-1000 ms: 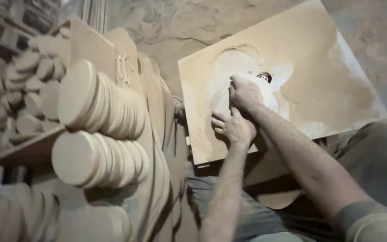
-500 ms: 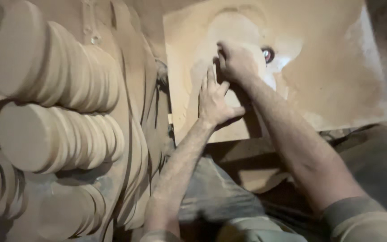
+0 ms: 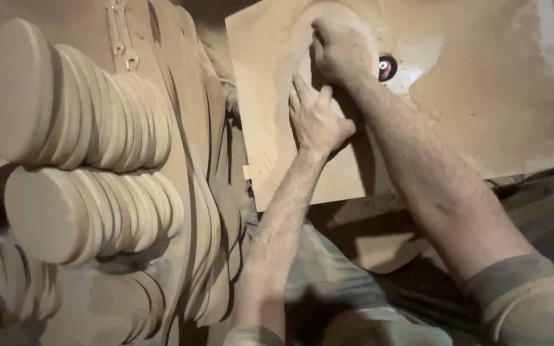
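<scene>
Left hand [image 3: 315, 118] laid flat and right hand [image 3: 340, 51] curled on a dusty board [image 3: 482, 109] beside the cutter [image 3: 387, 67]; stacked wooden discs [image 3: 84, 122] shelved at left

Your right hand [image 3: 341, 51] hiding the workpiece beneath it, cutter [image 3: 387, 66] half covered, board [image 3: 482, 115] cut by the top edge, disc stacks [image 3: 78, 128] cropped left.

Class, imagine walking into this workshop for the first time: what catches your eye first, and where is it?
Two dusty hands meet near the top centre: the right hand and the left hand press on a pale, dust-covered board, beside a small round cutter. On the left, rows of round wooden discs stand stacked on edge.
</scene>
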